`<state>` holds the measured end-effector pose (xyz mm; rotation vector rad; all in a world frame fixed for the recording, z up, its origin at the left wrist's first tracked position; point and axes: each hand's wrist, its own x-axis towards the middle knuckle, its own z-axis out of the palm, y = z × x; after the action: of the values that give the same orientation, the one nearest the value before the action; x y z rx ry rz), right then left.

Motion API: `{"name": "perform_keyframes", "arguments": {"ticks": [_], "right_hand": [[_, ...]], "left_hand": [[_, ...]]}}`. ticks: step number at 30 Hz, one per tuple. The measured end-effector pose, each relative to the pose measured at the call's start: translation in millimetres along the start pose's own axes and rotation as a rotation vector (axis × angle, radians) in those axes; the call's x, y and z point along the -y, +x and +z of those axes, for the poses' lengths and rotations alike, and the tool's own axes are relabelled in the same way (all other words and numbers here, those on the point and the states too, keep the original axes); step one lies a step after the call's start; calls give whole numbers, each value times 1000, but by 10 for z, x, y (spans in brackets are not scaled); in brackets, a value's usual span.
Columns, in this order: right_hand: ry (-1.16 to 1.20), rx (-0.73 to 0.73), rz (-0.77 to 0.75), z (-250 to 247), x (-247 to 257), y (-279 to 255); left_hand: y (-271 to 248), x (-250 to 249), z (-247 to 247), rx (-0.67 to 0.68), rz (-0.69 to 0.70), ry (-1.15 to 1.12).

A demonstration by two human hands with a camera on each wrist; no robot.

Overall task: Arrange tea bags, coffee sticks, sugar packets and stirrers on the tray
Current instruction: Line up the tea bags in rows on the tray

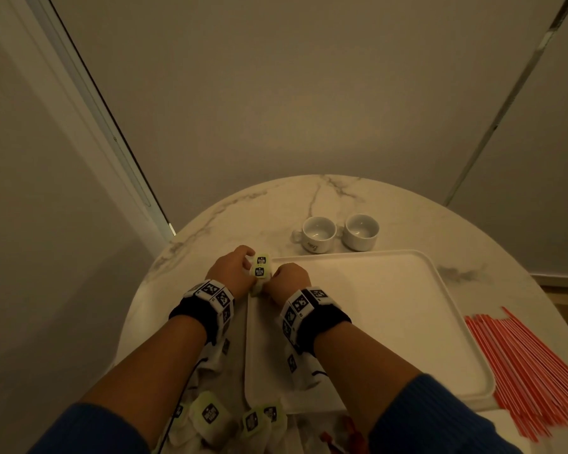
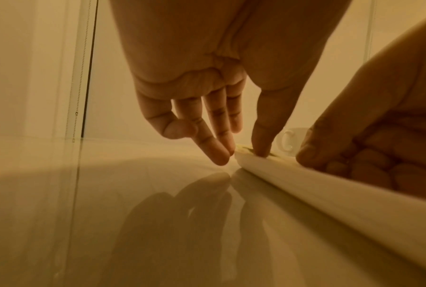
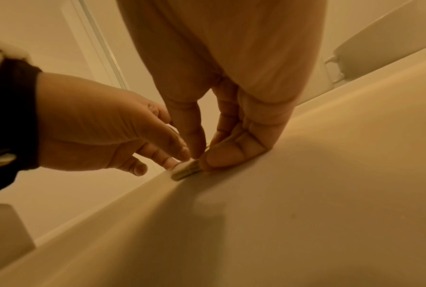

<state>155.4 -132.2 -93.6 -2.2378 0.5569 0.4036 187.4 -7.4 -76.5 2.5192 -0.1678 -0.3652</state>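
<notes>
A: Looking down from the head view, both hands sit at the far left corner of the white tray [image 1: 374,322]. The left hand [image 1: 232,273] and the right hand [image 1: 289,278] are close together, with a short row of green-and-white tea bags [image 1: 260,269] between them.

B: How are the hands closed on the bags?

A: The left hand pinches them: in its wrist view the thumb [image 2: 262,136] presses down on top at the tray's rim [image 2: 330,194], while the fingertips [image 2: 219,155] come against the row from the outer side. The right hand's fingers are curled, its thumb [image 3: 195,136] and fingers gripping the bags' nearer end, where their stacked edges [image 3: 186,171] show on the rim.

B: And where do the bags lie?

A: On the tray's left rim at its far corner; I cannot tell whether they rest fully inside or on the edge itself.

B: What else is on the surface?

A: It is a round marble surface [image 1: 243,211]. Two white cups [image 1: 340,232] stand side by side just beyond the tray's far edge. A spread of red-and-white stirrers [image 1: 532,371] lies to the right of the tray. Near the bottom, under the forearms, more tea bags [image 1: 210,414] lie loose on the surface, just beside the tray's near left corner. Something red [image 1: 351,430] lies beside them, too hidden to name. Blue sleeves [image 1: 440,421] cover the upper forearms, and each wrist wears a black band with printed markers.
</notes>
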Motion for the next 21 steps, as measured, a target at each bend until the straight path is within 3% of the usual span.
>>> {"name": "perform_keyframes", "arguments": {"ticks": [4,11,21], "right_hand": [[22,-4,-8,-13,-15,7],[-9,6,-26,-43,-25,35],[-8,20,-16,-69,-49,25]], "left_hand": [[-31,22,-10,77,11,8],[-73,25,12,31,54,199],[-106,63,58,19,88,182]]}}
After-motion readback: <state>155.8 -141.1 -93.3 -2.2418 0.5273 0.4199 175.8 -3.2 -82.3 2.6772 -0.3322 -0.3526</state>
